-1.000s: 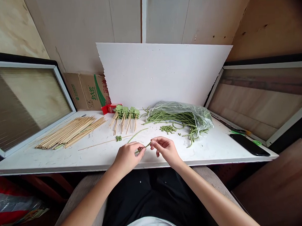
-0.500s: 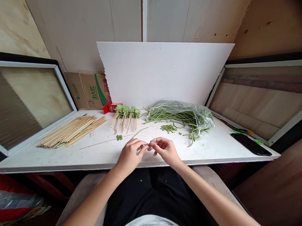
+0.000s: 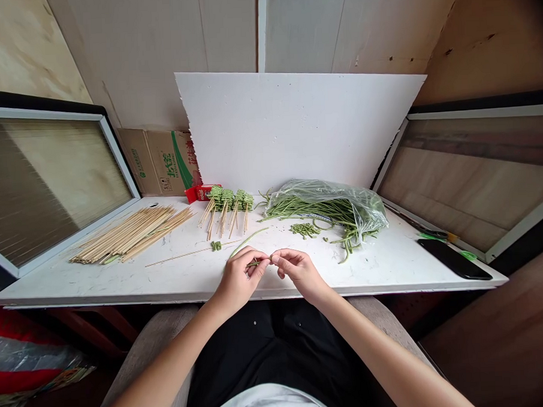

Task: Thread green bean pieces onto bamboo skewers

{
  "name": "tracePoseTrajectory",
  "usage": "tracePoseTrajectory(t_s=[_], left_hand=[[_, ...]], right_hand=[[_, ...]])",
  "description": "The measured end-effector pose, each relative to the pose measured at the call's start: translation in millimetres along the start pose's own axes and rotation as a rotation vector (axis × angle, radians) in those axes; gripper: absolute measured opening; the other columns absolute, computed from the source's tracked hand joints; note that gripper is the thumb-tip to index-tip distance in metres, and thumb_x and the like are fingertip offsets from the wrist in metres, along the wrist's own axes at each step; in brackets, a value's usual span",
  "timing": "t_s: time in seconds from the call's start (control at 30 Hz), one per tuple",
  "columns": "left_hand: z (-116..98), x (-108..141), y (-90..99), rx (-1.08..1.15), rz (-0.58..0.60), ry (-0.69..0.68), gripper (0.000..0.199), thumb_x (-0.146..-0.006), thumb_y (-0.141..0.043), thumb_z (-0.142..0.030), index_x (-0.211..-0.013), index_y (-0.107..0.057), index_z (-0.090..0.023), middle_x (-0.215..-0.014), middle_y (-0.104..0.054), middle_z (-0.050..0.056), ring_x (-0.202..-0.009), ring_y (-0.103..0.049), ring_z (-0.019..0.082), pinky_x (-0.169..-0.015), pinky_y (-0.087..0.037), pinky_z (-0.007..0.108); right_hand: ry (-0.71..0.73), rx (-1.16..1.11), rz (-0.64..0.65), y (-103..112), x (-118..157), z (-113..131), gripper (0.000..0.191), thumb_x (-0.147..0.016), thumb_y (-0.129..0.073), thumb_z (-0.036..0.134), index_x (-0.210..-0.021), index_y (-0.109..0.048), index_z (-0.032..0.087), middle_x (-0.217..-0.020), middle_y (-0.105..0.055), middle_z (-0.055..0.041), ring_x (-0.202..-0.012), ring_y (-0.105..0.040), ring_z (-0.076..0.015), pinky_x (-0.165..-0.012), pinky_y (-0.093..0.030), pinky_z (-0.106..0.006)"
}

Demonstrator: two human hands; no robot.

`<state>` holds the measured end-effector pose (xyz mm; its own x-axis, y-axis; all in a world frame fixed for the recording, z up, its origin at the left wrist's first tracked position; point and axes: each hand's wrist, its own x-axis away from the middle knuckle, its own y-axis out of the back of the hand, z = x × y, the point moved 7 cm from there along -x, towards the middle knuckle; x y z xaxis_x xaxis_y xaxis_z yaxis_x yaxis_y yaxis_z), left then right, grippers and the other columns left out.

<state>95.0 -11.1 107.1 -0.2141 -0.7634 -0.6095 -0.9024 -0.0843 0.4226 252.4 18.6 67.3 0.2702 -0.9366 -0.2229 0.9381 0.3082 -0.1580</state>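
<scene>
My left hand (image 3: 239, 282) is closed around a long green bean (image 3: 248, 238), whose thin tail curves out behind the knuckles over the white table. Fingertip to fingertip with it, my right hand (image 3: 298, 275) pinches the bean's near end between thumb and forefinger. Just beyond my left hand lies a single bamboo skewer (image 3: 177, 259), with a few short bean pieces (image 3: 216, 245) on or against it. A small pile of cut bean pieces (image 3: 304, 229) sits past my right hand.
Bare skewers (image 3: 129, 234) lie heaped at left. Finished bean skewers (image 3: 229, 199) are stacked at the back, beside a red box (image 3: 199, 193). A clear plastic bag (image 3: 329, 195) of long beans stands right of them. A black phone (image 3: 454, 259) lies near the right edge.
My hands stay together in nearly the same place, the left turned slightly. More of the bean's tail shows behind the left knuckles. The whole view has shifted a little.
</scene>
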Motion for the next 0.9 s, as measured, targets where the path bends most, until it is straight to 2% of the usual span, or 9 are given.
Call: tracePoseTrajectory(t_s=[0.07,0.17,0.23,0.37,0.5,0.63,0.73,0.8,0.9], left_hand=[[4.0,0.3,-1.6,0.053,0.023,0.024,0.016,-0.099,-0.063,-0.031,-0.097,-0.073,-0.018,-0.091,-0.070,0.006,-0.068,-0.059,0.013,-0.060,-0.045,0.025],[10.1,0.8,-4.7,0.149,0.057,0.068,0.019,-0.098,-0.064,-0.034,-0.097,-0.073,-0.017,-0.093,-0.070,0.008,-0.075,-0.063,0.016,-0.063,-0.048,0.025],[13.2,0.9,-7.2,0.220,0.079,0.099,0.021,-0.097,-0.065,-0.036,-0.096,-0.073,-0.016,-0.094,-0.071,0.009,-0.081,-0.066,0.018,-0.067,-0.051,0.026],[17.6,0.2,-12.4,0.386,0.121,0.148,0.022,-0.096,-0.068,-0.037,-0.097,-0.073,-0.015,-0.095,-0.073,0.009,-0.090,-0.071,0.020,-0.078,-0.056,0.029],[27.0,-0.7,-13.9,0.424,0.123,0.207,0.024,-0.092,-0.072,-0.038,-0.096,-0.074,-0.014,-0.093,-0.076,0.010,-0.089,-0.073,0.022,-0.082,-0.058,0.031],[31.6,-0.2,-11.3,0.321,0.099,0.242,0.027,-0.091,-0.073,-0.041,-0.095,-0.077,-0.015,-0.092,-0.077,0.010,-0.082,-0.071,0.021,-0.073,-0.055,0.029],[26.1,0.6,-11.1,0.271,0.112,0.238,0.029,-0.092,-0.072,-0.043,-0.090,-0.078,-0.015,-0.084,-0.075,0.008,-0.075,-0.067,0.018,-0.066,-0.051,0.027],[21.3,0.4,-10.5,0.258,0.112,0.220,0.029,-0.092,-0.071,-0.043,-0.085,-0.077,-0.015,-0.078,-0.072,0.007,-0.072,-0.064,0.017,-0.064,-0.048,0.026],[18.2,-0.5,-10.3,0.317,0.099,0.186,0.029,-0.093,-0.071,-0.040,-0.080,-0.075,-0.015,-0.074,-0.070,0.006,-0.071,-0.062,0.016,-0.066,-0.049,0.026]], right_hand=[[-0.061,-0.085,0.018,-0.6,0.1,-6.8,0.022,-0.082,-0.083,0.043,-0.085,-0.079,0.022,-0.085,-0.066,-0.0023,-0.065,-0.048,-0.0111,-0.063,-0.043,-0.027],[-0.144,-0.244,0.060,-5.6,2.0,-16.5,0.023,-0.082,-0.083,0.043,-0.082,-0.075,0.021,-0.084,-0.060,-0.0023,-0.076,-0.049,-0.0136,-0.068,-0.042,-0.025],[-0.177,-0.323,0.091,-10.3,3.8,-20.7,0.024,-0.083,-0.083,0.042,-0.079,-0.073,0.021,-0.084,-0.057,-0.0025,-0.082,-0.050,-0.0150,-0.072,-0.042,-0.025],[-0.204,-0.395,0.131,-17.2,5.5,-25.9,0.028,-0.084,-0.081,0.043,-0.074,-0.067,0.021,-0.083,-0.055,-0.0021,-0.082,-0.049,-0.0156,-0.075,-0.042,-0.026],[-0.159,-0.305,0.102,-11.6,1.3,-25.7,0.027,-0.083,-0.081,0.046,-0.078,-0.069,0.022,-0.083,-0.057,-0.0021,-0.079,-0.048,-0.0158,-0.073,-0.041,-0.028],[-0.036,-0.036,0.058,0.7,-3.0,-9.9,0.024,-0.084,-0.081,0.045,-0.086,-0.075,0.022,-0.081,-0.060,-0.0010,-0.072,-0.047,-0.0146,-0.072,-0.039,-0.029],[0.031,0.089,0.083,0.9,-1.8,4.4,0.022,-0.084,-0.081,0.043,-0.087,-0.076,0.022,-0.085,-0.066,-0.0025,-0.080,-0.053,-0.0176,-0.078,-0.041,-0.031],[0.039,0.090,0.100,-2.4,0.1,7.9,0.021,-0.083,-0.081,0.043,-0.086,-0.076,0.022,-0.086,-0.066,-0.0027,-0.082,-0.054,-0.0182,-0.079,-0.040,-0.032],[-0.045,-0.044,0.112,-10.4,3.1,-1.3,0.023,-0.083,-0.081,0.044,-0.084,-0.074,0.022,-0.075,-0.057,0.0005,-0.070,-0.045,-0.0147,-0.071,-0.036,-0.030]])
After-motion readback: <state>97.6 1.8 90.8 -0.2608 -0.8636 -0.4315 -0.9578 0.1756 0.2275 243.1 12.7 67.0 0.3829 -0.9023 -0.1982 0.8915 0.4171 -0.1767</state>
